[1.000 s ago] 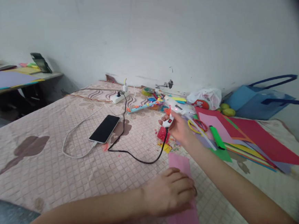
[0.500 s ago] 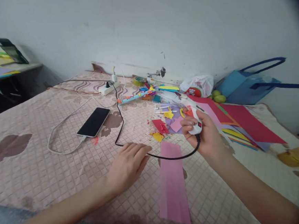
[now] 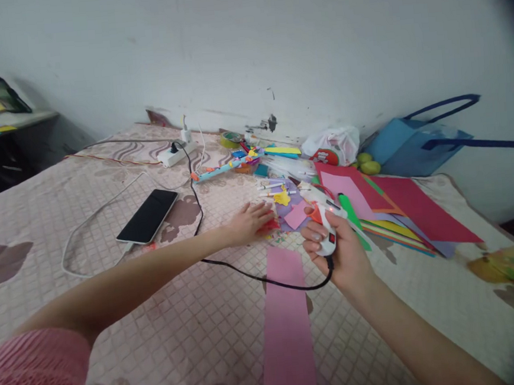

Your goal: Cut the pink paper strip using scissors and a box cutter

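My right hand (image 3: pixel 348 253) is wrapped round the handle of a white hot glue gun (image 3: pixel 329 243), which has an orange trigger and a small lit red light. Its nozzle points up and away from me, and a black cord hangs from the grip. My left hand (image 3: pixel 245 224) reaches flat over a red paper scrap (image 3: pixel 271 220), fingers stretched out and touching or just above it. Near those fingertips lie a yellow flower-shaped cutout (image 3: pixel 282 198) and a pink paper piece (image 3: pixel 297 215). A long pink paper strip (image 3: pixel 288 332) lies in front, under the cord.
A phone (image 3: pixel 147 216) on a white cable lies at left, behind my left forearm. The black cord runs to a power strip (image 3: pixel 177 155) by the wall. Coloured sheets (image 3: pixel 427 206), a green marker-like stick (image 3: pixel 350 212) and a blue bag (image 3: pixel 413 144) are at right.
My left hand has moved from the cord forward and right to the red paper scrap. My right hand still holds the glue gun, slightly lower and further left in view. The view has shifted a little.
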Action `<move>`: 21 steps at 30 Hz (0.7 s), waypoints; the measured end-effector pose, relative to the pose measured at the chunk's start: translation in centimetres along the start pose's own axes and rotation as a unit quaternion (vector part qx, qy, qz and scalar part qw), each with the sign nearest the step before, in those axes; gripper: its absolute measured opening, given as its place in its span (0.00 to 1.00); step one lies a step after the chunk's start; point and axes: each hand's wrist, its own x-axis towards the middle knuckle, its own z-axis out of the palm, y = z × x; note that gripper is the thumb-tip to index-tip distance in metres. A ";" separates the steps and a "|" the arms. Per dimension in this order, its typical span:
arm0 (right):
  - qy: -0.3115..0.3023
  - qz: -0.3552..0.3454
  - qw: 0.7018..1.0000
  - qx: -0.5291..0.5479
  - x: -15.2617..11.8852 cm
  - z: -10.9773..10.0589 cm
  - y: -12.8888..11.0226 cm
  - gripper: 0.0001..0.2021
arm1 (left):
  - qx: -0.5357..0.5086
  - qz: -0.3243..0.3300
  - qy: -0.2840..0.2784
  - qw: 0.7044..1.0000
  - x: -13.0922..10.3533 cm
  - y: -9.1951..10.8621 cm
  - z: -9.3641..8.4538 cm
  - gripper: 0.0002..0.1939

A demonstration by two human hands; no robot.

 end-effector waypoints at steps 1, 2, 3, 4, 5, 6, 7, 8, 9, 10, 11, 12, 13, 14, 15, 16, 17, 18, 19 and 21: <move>0.002 0.002 1.000 -0.003 0.1 -0.3 0.1 0.10 | -0.005 -0.025 0.023 0.999 0.4 -0.5 -0.3 0.28; 0.004 0.003 1.000 -0.008 0.3 -0.5 0.2 0.10 | -0.012 -0.051 0.047 0.998 0.9 -1.1 -0.7 0.29; 0.007 0.002 1.000 -0.016 0.4 -0.8 0.3 0.10 | -0.022 -0.075 0.068 0.995 1.2 -1.5 -1.2 0.29; 0.008 0.000 1.000 -0.024 0.5 -1.0 0.4 0.10 | -0.037 -0.095 0.086 0.991 1.5 -1.8 -1.7 0.30; 0.008 -0.004 0.999 -0.033 0.6 -1.2 0.4 0.10 | -0.056 -0.110 0.099 0.987 1.7 -2.0 -2.3 0.29; 0.010 -0.010 0.999 -0.042 0.7 -1.4 0.5 0.10 | -0.078 -0.121 0.110 0.983 1.8 -2.0 -2.8 0.27; 0.012 -0.017 0.999 -0.050 0.7 -1.5 0.5 0.11 | -0.102 -0.130 0.120 0.979 1.8 -1.8 -3.3 0.25; 0.015 -0.023 0.998 -0.057 0.7 -1.6 0.5 0.11 | -0.125 -0.141 0.132 0.973 1.7 -1.4 -3.7 0.22; 0.016 -0.028 0.997 -0.064 0.7 -1.6 0.5 0.11 | -0.149 -0.151 0.143 0.967 1.5 -0.8 -4.0 0.18; 0.016 -0.032 0.997 -0.069 0.7 -1.6 0.5 0.11 | -0.176 -0.158 0.151 0.960 1.3 -0.1 -4.2 0.15; 0.014 -0.035 0.997 -0.072 0.7 -1.6 0.6 0.10 | -0.203 -0.162 0.155 0.953 1.1 0.7 -4.4 0.14; 0.009 -0.038 0.997 -0.073 0.7 -1.5 0.6 0.10 | -0.228 -0.163 0.159 0.947 1.0 1.6 -4.5 0.15; 0.002 -0.041 0.996 -0.073 0.7 -1.5 0.7 0.09 | -0.251 -0.163 0.160 0.941 1.0 2.4 -4.6 0.17; -0.006 -0.044 0.996 -0.074 0.7 -1.4 0.8 0.08 | -0.272 -0.163 0.160 0.935 1.0 3.2 -4.6 0.20; -0.014 -0.047 0.996 -0.076 0.8 -1.3 1.0 0.08 | -0.290 -0.162 0.158 0.930 1.1 3.8 -4.6 0.22; -0.020 -0.050 0.995 -0.080 0.8 -1.3 1.1 0.08 | -0.305 -0.160 0.156 0.926 1.3 4.3 -4.6 0.24; -0.024 -0.053 0.995 -0.084 0.8 -1.2 1.2 0.08 | -0.318 -0.158 0.154 0.922 1.5 4.6 -4.5 0.23; -0.025 -0.056 0.994 -0.090 0.8 -1.2 1.3 0.08 | -0.328 -0.155 0.152 0.919 1.6 4.8 -4.4 0.21; -0.024 -0.058 0.993 -0.095 0.7 -1.2 1.3 0.08 | -0.337 -0.154 0.151 0.916 1.7 4.7 -4.3 0.18; -0.015 -0.068 0.992 -0.106 0.6 -1.2 1.3 0.09 | -0.351 -0.159 0.160 0.909 1.6 4.0 -4.2 0.15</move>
